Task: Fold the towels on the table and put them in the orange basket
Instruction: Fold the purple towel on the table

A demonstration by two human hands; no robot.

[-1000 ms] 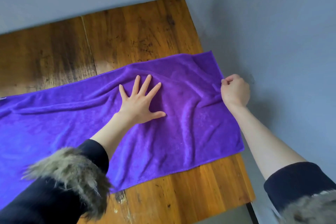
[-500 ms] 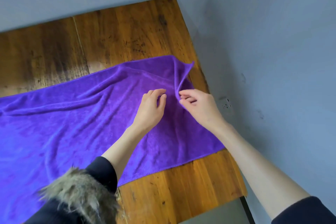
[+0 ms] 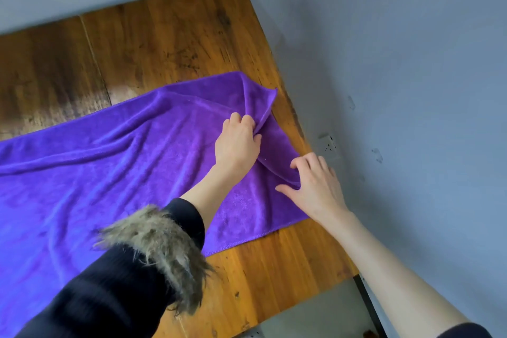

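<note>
The task is at its beginning. The purple towel (image 3: 115,162) lies spread on the wooden table (image 3: 170,44), not yet folded. The left hand (image 3: 237,143) pinches a raised fold near its right edge; the right hand (image 3: 315,186), fingers spread, seems to grip the same edge lower. No orange basket is in view.

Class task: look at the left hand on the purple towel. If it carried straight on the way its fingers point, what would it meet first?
The left hand points up and right, into the raised fold of the purple towel that its fingers already grip. Beyond that fold comes bare wooden table, then probably the wall; depth is unclear.
</note>
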